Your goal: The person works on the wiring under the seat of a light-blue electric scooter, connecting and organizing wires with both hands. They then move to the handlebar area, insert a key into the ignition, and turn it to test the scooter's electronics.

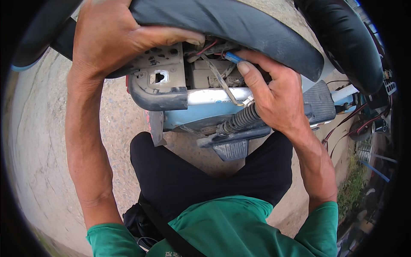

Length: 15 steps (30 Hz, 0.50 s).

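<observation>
My left hand grips the edge of a black scooter seat and holds it tilted up. Under the seat a compartment shows a grey box, red and other wires and a small blue connector. My right hand reaches into that compartment, its fingertips pinching the blue connector. Below it lie a light-blue body panel, a black coil spring and a black footrest.
Rough concrete ground spreads to the left and below. A second black seat or tyre-like part curves at the upper right. Loose red cables, metal parts and green weeds sit at the right edge. A black strap crosses my green shirt.
</observation>
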Each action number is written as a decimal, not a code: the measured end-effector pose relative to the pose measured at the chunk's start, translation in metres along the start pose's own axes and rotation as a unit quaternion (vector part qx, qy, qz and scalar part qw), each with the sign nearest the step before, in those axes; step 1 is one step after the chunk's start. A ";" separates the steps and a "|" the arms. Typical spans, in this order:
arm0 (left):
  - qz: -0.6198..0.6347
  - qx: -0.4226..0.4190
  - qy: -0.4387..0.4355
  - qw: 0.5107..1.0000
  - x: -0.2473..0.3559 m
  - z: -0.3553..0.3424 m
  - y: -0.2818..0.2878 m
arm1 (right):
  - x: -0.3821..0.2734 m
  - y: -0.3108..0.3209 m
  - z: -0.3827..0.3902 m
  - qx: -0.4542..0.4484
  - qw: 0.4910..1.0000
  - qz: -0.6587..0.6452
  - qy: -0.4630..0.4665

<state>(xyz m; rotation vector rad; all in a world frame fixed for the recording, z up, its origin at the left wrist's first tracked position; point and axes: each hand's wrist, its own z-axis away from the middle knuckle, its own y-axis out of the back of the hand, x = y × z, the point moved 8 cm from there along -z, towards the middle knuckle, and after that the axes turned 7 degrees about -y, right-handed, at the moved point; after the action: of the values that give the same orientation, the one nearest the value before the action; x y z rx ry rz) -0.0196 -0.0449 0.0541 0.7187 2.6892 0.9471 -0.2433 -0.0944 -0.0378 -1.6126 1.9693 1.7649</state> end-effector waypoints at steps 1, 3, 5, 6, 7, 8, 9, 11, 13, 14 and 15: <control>-0.016 0.010 -0.024 1.000 0.007 0.000 0.000 | 0.000 0.000 0.000 0.003 1.000 -0.004 0.003; -0.036 0.016 -0.044 0.998 0.015 0.000 0.001 | 0.002 0.000 0.002 0.011 1.000 -0.010 0.008; -0.050 0.004 -0.038 0.998 0.015 0.001 -0.001 | 0.005 -0.001 0.000 -0.004 1.000 -0.018 -0.012; -0.061 -0.005 -0.036 0.997 0.015 0.003 0.000 | 0.006 -0.001 0.000 -0.012 0.999 -0.022 -0.022; -0.077 -0.017 -0.035 0.996 0.009 0.006 0.000 | 0.005 -0.001 0.000 -0.018 0.999 -0.021 -0.025; -0.072 -0.013 -0.045 0.996 0.010 0.007 0.001 | 0.005 -0.001 0.000 -0.024 0.999 -0.020 -0.028; -0.066 -0.009 -0.055 0.996 0.011 0.008 0.001 | 0.005 -0.001 0.000 -0.030 0.999 -0.018 -0.033; -0.027 0.022 -0.074 0.997 0.017 0.008 0.002 | 0.006 -0.002 0.000 -0.030 0.999 -0.016 -0.032; -0.017 0.038 -0.058 0.997 0.019 0.013 0.004 | 0.005 -0.001 0.000 -0.025 0.999 -0.013 -0.022; -0.023 0.029 -0.027 0.999 0.020 0.018 0.003 | 0.007 -0.002 0.001 -0.021 1.000 -0.014 -0.014; -0.028 0.019 0.004 0.999 0.020 0.024 0.001 | 0.008 -0.003 0.002 -0.017 1.000 -0.014 -0.007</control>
<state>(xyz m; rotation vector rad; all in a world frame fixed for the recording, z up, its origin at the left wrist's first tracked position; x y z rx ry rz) -0.0282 -0.0213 0.0360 0.6440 2.7263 0.8901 -0.2461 -0.0972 -0.0449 -1.6256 1.9110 1.8051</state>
